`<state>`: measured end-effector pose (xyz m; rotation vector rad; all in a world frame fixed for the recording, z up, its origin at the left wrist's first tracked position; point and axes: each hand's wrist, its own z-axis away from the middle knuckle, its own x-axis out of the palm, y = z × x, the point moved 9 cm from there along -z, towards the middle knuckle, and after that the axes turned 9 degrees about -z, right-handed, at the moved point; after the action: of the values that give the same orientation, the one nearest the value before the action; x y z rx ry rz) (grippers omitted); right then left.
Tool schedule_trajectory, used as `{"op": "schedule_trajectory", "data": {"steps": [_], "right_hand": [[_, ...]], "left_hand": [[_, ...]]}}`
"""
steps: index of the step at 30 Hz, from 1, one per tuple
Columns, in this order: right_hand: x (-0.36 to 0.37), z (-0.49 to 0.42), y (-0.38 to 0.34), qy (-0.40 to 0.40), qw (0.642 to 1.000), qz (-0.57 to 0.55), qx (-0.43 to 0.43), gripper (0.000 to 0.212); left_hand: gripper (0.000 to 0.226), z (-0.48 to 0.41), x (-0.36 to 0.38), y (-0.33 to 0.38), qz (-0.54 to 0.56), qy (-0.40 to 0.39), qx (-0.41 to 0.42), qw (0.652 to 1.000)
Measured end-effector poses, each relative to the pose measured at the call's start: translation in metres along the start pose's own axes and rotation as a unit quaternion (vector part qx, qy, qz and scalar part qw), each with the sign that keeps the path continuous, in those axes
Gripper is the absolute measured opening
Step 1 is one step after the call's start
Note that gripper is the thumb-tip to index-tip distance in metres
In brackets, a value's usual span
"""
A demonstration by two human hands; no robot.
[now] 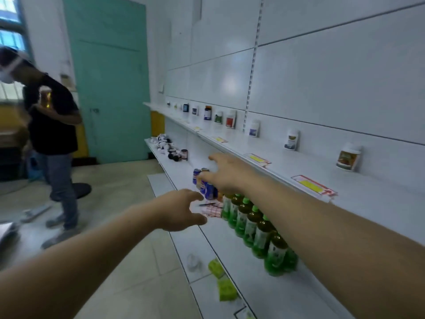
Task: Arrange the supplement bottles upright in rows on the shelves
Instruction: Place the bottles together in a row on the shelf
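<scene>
Right hand (226,173) grip spread apart over upright blue bottles (208,191) on middle shelf (230,247); contact unclear, blurred. Left hand (181,210) grip loosely apart, holding nothing, near them. Green bottles (253,224) stand in rows alongside. Upper shelf (287,162) has spaced single bottles (230,119).

Person (53,125) in black tee & grey jeans stands at left on pale tiled floor (128,261), w/ a black round base (80,189) just beside their legs. Teal door (110,88) shut behind them; blue-framed window (9,31) at far left. Two yellow-green packs (227,290) lie low at centre. Red & yellow price tags (310,184) run in a line at right; red-white sticker sheet (212,209) near centre.
</scene>
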<state>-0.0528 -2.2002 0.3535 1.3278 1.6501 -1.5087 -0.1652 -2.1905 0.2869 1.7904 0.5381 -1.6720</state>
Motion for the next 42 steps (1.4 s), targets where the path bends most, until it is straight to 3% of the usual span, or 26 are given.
{"op": "schedule_trajectory", "data": {"steps": [14, 21, 28, 42], "right_hand": [[0.160, -0.273, 0.011, -0.095, 0.995, 0.016, -0.014, 0.072], [0.231, -0.434, 0.007, -0.103, 0.995, 0.012, 0.007, 0.070], [0.276, -0.577, 0.016, -0.108, 0.993, -0.006, 0.054, 0.073], [0.405, -0.880, 0.115, -0.101, 0.982, -0.045, 0.152, 0.077]], "left_hand": [[0.067, -0.175, 0.019, -0.220, 0.009, 0.002, -0.125, 0.992], [0.063, -0.297, 0.017, -0.353, 0.053, 0.024, -0.102, 0.993], [0.061, -0.414, 0.006, -0.469, 0.056, -0.020, -0.084, 0.995], [0.060, -0.709, 0.042, -0.645, 0.062, -0.095, -0.063, 0.992]]}}
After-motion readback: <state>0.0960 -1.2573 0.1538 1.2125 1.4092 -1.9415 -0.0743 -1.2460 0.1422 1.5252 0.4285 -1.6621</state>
